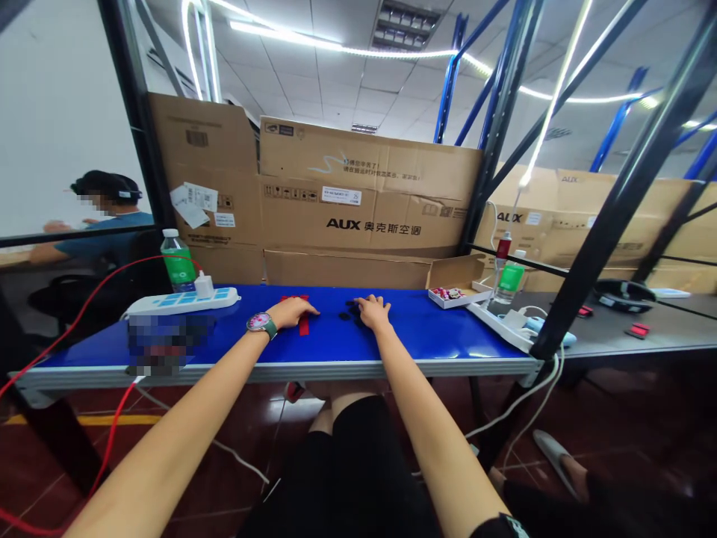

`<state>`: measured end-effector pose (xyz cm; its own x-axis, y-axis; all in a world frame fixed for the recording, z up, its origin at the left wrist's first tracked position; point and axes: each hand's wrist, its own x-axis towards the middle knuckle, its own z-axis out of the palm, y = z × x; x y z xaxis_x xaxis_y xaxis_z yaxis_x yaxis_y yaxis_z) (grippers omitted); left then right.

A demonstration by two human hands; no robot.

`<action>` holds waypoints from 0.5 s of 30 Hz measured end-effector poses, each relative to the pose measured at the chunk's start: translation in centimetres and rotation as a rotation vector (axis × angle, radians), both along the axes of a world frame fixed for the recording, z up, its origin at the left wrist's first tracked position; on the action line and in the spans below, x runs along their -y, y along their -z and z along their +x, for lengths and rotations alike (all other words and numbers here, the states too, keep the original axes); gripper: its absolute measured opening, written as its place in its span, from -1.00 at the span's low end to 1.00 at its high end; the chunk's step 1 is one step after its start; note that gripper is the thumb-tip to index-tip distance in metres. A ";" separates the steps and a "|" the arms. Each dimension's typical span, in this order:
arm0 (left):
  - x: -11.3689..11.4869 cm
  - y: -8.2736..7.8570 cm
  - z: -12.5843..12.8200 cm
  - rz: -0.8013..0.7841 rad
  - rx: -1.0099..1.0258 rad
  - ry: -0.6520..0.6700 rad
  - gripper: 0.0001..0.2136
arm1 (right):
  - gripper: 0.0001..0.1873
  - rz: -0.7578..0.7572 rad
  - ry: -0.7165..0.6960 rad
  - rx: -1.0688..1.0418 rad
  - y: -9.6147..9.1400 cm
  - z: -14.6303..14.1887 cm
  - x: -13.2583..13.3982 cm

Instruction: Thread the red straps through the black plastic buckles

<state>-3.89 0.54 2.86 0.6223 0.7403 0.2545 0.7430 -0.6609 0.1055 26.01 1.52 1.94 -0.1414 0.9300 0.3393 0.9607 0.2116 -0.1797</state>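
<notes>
**Left hand (294, 311) and right hand (374, 310) lie palm-down on a blue workbench (437, 336)**

Overhead, a tiled ceiling (358, 93) carries looped LED strip lights (341, 51). Flattened and stacked cardboard AUX air-conditioner boxes (364, 202) stand behind the workbench, among blue steel rack uprights (482, 90) and black frame bars (616, 202). Off to the left, behind a glass pane, a seated co-worker (106, 224) wears a blue shirt and a headset. To the right, a grey bench (632, 340) holds a round black device (624, 295).

On the workbench, a white power strip with blue switches (182, 301) sits at the left, beside a green-labelled water bottle (178, 261) and a trailing red cable (106, 280). A second power strip (498, 325), a second bottle (509, 280) and a small open carton of sweets (456, 288) crowd the right end.

Between the hands, a red tape cross (303, 314) marks the blue surface, and small black pieces (348, 314) lie just beside the right hand's fingers. The left hand's fingers sit close together, their tips touching the tape. The right hand's fingers are slightly apart and clamp nothing. A pink-faced wristwatch (262, 324) circles the left wrist.
</notes>
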 end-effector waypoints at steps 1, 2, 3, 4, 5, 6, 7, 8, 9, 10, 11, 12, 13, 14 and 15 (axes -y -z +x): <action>-0.1 -0.2 0.3 -0.026 0.016 0.027 -0.54 | -0.52 -0.002 0.005 0.006 0.0 -0.3 0.0; -0.1 -0.4 0.8 -0.048 0.042 0.051 -0.57 | -0.52 -0.002 0.005 0.012 0.0 -0.6 -0.1; -0.2 -0.5 1.4 -0.069 0.074 0.072 -0.59 | -0.52 0.000 0.003 0.018 0.0 -0.8 -0.2; -0.3 -0.6 2.1 -0.081 0.116 0.095 -0.59 | -0.51 0.003 0.002 0.027 0.0 -1.1 -0.3; -0.5 -0.6 2.8 -0.079 0.153 0.116 -0.58 | -0.49 0.008 0.003 0.038 0.0 -1.3 -0.4; -0.7 -0.7 3.5 -0.078 0.184 0.130 -0.57 | -0.49 0.018 0.004 0.053 0.0 -1.5 -0.4; -0.9 -0.7 4.1 -0.097 0.189 0.141 -0.54 | -0.49 0.034 0.003 0.070 0.0 -1.7 -0.5; -1.1 -0.7 4.6 -0.109 0.182 0.138 -0.53 | -0.50 0.056 0.000 0.087 0.0 -1.9 -0.6; -1.3 -0.7 4.9 -0.101 0.172 0.138 -0.51 | -0.52 0.081 -0.007 0.101 0.0 -2.0 -0.6; -1.5 -0.6 5.2 -0.082 0.158 0.137 -0.51 | -0.54 0.102 -0.016 0.114 -0.1 -2.0 -0.7; -1.6 -0.5 5.3 -0.052 0.149 0.135 -0.51 | -0.56 0.115 -0.027 0.126 -0.1 -2.1 -0.8; -1.7 -0.3 5.4 -0.019 0.150 0.128 -0.51 | -0.58 0.119 -0.037 0.136 -0.1 -2.1 -0.9; -1.6 0.0 5.4 0.010 0.158 0.117 -0.53 | -0.60 0.120 -0.043 0.146 -0.1 -2.2 -1.0; -1.5 0.3 5.4 0.033 0.168 0.104 -0.54 | -0.63 0.120 -0.046 0.156 -0.1 -2.2 -1.1; -1.4 0.6 5.3 0.049 0.179 0.088 -0.56 | -0.65 0.122 -0.050 0.167 -0.1 -2.2 -1.2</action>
<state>1.44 1.91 2.25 0.6254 0.6693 0.4012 0.6547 -0.7298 0.1968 23.78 2.69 2.06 -0.2501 0.8736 0.4174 0.9627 0.2705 0.0108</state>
